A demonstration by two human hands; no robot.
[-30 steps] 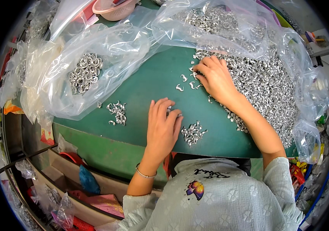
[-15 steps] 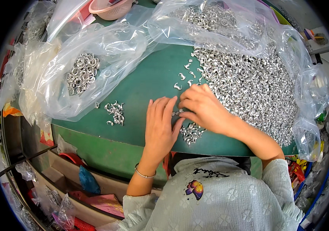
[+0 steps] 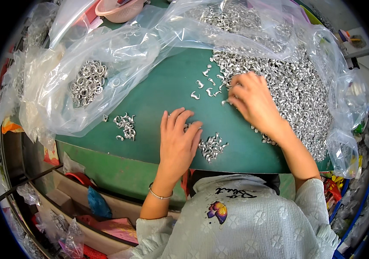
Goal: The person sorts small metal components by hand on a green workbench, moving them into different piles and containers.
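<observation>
Small curved silver metal pieces lie in a large heap [image 3: 292, 99] at the right of the green table. My right hand [image 3: 253, 98] is at the heap's left edge, slightly blurred, its fingers half bent and apart; I see nothing held in it. My left hand [image 3: 177, 137] rests at the table's front middle, fingers curled over several silver pieces [image 3: 187, 126] that show partly between them. Right beside it sits a small pile of silver pieces [image 3: 212, 147]. A few loose silver pieces [image 3: 199, 84] are scattered left of the heap.
A clear plastic bag [image 3: 124, 56] at the left holds silver rings [image 3: 88, 83]. Another small pile [image 3: 126, 126] lies near that bag. Clear plastic sheeting [image 3: 275, 47] covers the heap's far part. A pink basket [image 3: 119, 11] stands at the back; an open drawer [image 3: 68, 194] is below left.
My right hand has moved away from the left hand, up and right to the heap. My left hand has stayed near its place, its fingers now more curled over silver pieces.
</observation>
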